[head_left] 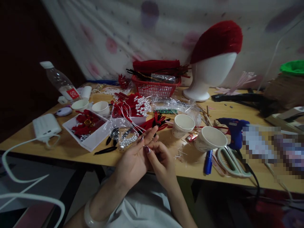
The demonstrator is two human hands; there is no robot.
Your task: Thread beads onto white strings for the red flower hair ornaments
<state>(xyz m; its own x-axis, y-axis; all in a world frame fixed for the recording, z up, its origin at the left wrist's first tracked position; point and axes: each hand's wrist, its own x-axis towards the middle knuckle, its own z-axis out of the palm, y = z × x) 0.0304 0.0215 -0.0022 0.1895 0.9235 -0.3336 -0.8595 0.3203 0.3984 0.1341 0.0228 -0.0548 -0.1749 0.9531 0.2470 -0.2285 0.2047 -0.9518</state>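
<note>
My left hand [133, 163] is raised at the table's front edge, palm turned up and fingers stretched out. Against its fingers rests my right hand [163, 163], closed in a pinch with thumb and forefinger together. A tiny pale speck shows by the right thumb; what the pinch holds is too small to make out. Just beyond the fingertips lies a bundle of red and black fuzzy stems [158, 122]. Left of the hands is a clear bag of white beads [128, 139]. White-tipped stems [142, 106] lie behind it.
Paper cups [184, 123], a blue marker [208, 163], scissors [234, 163] and a blue glue gun [234, 129] stand or lie right. A white box [91, 144] of red pieces, a power bank [47, 126] and a bottle [60, 80] are left. Behind are a red basket [155, 88] and a foam head [211, 74].
</note>
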